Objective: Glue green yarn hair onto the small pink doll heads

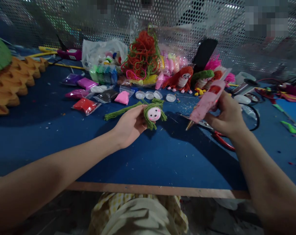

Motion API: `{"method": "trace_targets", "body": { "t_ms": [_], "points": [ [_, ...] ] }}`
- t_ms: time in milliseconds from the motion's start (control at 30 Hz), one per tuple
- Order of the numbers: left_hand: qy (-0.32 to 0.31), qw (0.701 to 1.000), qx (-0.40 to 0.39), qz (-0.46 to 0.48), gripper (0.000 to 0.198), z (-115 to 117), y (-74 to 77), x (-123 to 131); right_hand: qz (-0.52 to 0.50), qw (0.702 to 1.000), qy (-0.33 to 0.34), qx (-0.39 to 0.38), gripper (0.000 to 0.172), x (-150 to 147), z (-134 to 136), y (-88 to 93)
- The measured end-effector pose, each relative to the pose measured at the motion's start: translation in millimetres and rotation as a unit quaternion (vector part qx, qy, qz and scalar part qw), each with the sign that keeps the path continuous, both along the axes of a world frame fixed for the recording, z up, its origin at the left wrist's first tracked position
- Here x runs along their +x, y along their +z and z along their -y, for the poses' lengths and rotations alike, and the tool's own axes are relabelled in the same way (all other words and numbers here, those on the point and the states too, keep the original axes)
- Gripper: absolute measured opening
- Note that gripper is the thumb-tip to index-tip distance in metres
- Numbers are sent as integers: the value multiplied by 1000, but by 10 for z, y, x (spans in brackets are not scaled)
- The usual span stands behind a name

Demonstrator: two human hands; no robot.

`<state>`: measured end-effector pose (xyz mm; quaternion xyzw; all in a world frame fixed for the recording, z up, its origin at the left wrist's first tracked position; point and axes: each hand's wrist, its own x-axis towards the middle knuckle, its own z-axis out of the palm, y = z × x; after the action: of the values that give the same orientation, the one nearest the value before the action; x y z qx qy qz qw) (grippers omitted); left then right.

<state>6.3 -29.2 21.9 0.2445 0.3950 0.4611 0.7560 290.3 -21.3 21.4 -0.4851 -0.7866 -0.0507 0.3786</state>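
Closed around a small yarn doll (154, 114) is my left hand (131, 124). The doll has green yarn hair and a round white face with dark eyes and pink cheeks turned toward me. A bundle of green yarn (122, 112) stretches out to the left behind my fingers. In my right hand (227, 114) is a pink hot glue gun (206, 101), its brass nozzle tilted down and left, apart from the doll. Red-handled scissors (221, 141) lie on the table beneath the glue gun, partly hidden by my right hand.
Several clay packets (85, 105) and clear round lids (171, 97) lie behind the doll. Farther back are a heap of tangled red and green yarn (144, 54) and finished yarn dolls (183, 79). An orange egg tray (13, 85) stands left; a wire spool (246, 88) sits right.
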Motion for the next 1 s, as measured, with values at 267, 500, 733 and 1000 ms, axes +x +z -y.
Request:
{"method": "trace_targets", "body": {
  "t_ms": [267,500,733,1000],
  "points": [
    [-4,998,68,-9,15,8,-50,-18,51,988,-11,-146,11,318,-122,64],
    [-33,994,104,-23,16,50,-30,-26,167,952,-197,-161,28,551,-227,-98],
    [-134,978,154,-49,22,95,-45,-37,14,998,-27,61,13,-149,125,85],
    [-152,980,118,-53,18,127,-13,13,-55,983,162,-66,40,-709,503,108]
  ]
}}
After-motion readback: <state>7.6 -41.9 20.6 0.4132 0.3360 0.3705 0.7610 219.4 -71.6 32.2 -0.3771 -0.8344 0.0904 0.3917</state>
